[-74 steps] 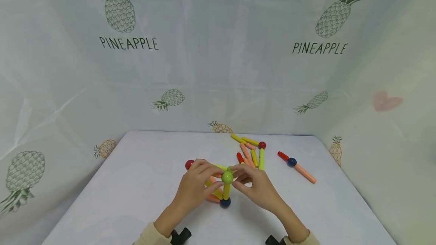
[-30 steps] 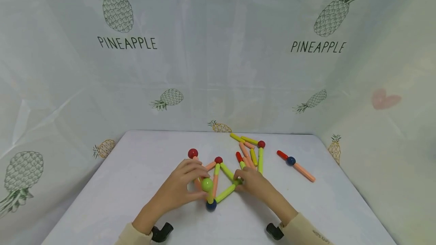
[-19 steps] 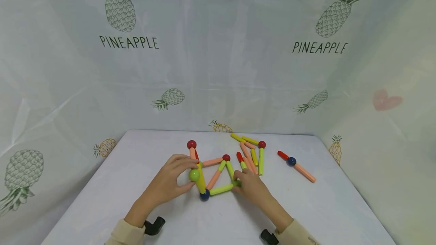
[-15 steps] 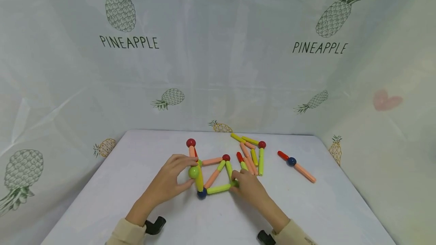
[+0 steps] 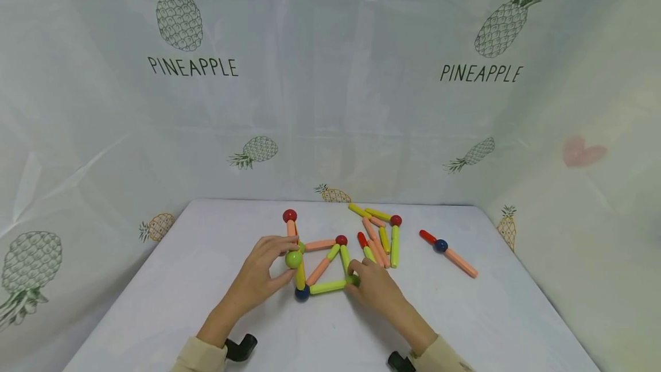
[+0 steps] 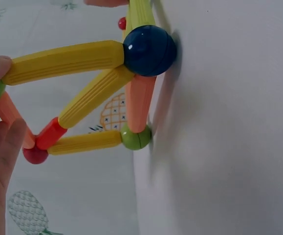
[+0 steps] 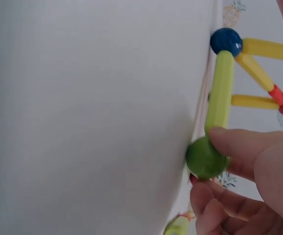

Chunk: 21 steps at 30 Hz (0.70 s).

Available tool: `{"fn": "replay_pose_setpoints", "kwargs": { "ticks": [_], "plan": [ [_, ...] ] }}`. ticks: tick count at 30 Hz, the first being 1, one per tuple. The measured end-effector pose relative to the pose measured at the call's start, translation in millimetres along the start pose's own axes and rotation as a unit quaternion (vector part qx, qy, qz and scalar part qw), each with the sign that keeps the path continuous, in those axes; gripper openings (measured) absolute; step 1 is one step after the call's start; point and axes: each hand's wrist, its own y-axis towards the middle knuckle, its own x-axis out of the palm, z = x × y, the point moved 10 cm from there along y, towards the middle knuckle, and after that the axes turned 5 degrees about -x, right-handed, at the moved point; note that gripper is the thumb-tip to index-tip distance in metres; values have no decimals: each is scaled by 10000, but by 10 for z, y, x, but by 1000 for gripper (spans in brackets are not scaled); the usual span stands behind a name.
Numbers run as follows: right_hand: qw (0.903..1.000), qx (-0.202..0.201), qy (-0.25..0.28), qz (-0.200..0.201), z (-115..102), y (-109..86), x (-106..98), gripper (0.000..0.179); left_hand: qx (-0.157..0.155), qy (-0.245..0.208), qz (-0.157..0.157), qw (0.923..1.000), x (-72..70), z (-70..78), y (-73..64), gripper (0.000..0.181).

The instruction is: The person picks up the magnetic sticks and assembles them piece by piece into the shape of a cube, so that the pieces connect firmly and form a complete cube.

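Observation:
A frame of magnetic rods and balls stands on the white table. My left hand (image 5: pixel 260 271) holds its raised left side, thumb and fingers at an upper light-green ball (image 5: pixel 293 259). A yellow rod (image 6: pixel 65 62) joins that ball to a dark blue ball (image 6: pixel 150 50) on the table. My right hand (image 5: pixel 379 289) pinches a green ball (image 7: pixel 206 157) at the near right corner, the thumb also against a lime rod (image 7: pixel 220 90) leading to the blue ball. Behind stand a red ball (image 5: pixel 341 240) with peach and lime rods, and a higher red ball (image 5: pixel 290 216).
Several loose rods, peach, yellow and red-lime, lie behind my right hand, beside a red ball (image 5: pixel 396 220) joined to a lime rod (image 5: pixel 395 247). Farther right is a blue ball (image 5: pixel 441 245) with a red and a peach rod. A pineapple-print curtain (image 5: pixel 330 73) hangs behind the table.
Both hands were together at the upper green ball. My right hand has moved right to the corner ball, my left hand has moved left, and the frame has turned and slid left.

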Motion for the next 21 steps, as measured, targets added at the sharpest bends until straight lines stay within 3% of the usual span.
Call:
{"fn": "replay_pose_setpoints", "kwargs": {
  "ticks": [8,17,21],
  "plan": [
    [9951,92,882,-436,199,-80,-124,30,-35,-69,36,10000,16,30,5,55],
    [9923,1041,645,186,940,-163,-512,25,-131,-74,91,9998,37,60,0,62],
    [9865,1551,528,88,1277,-162,-551,28,-119,-32,150,9998,45,66,-3,60]
  ]
}}
